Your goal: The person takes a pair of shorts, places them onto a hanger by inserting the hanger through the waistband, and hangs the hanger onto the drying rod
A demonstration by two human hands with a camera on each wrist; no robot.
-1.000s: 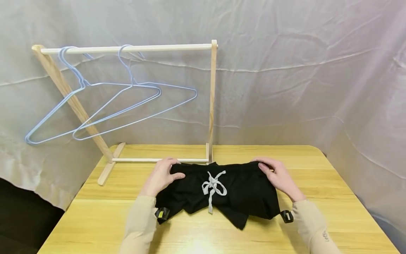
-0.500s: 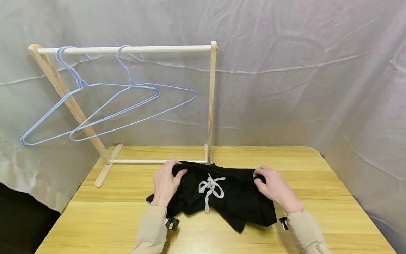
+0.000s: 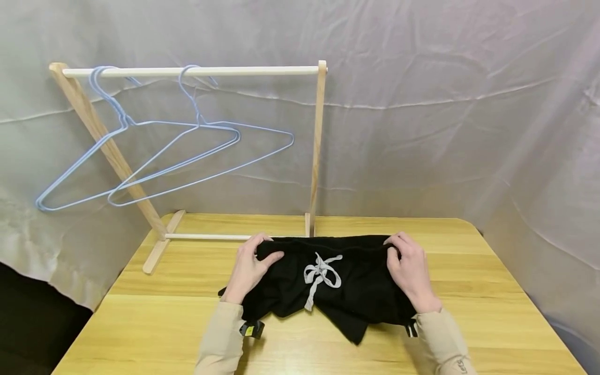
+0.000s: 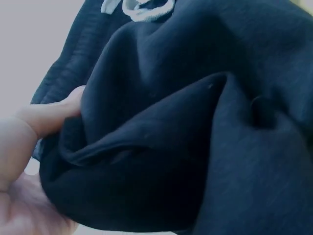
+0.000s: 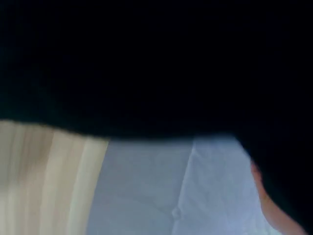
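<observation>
Black shorts [image 3: 361, 291] with a pale grey drawstring [image 3: 321, 276] tied in a bow are held up by the waistband above the table. My left hand [image 3: 250, 268] grips the waistband's left end, thumb in front. In the left wrist view the thumb presses the folded black cloth [image 4: 146, 122] and the other fingers are partly behind it. At the other end my right hand [image 3: 410, 268] pinches the waistband, its fingertips partly hidden by cloth. Dark cloth [image 5: 122, 63] fills most of the right wrist view, leaving only a sliver of hand [image 5: 274, 210] showing.
Behind the shorts, to the left, stands a wooden rack [image 3: 316, 151] on the yellow wood-grain table [image 3: 154, 323]. Several light blue wire hangers [image 3: 206, 179] hang from its top bar [image 3: 258, 71]. A grey curtain [image 3: 422, 130] closes off the back and sides.
Both hands keep their hold on the waistband. The left hand has shifted right and regripped slightly further in; the right hand dipped, then rose again, and the waistband now looks straighter.
</observation>
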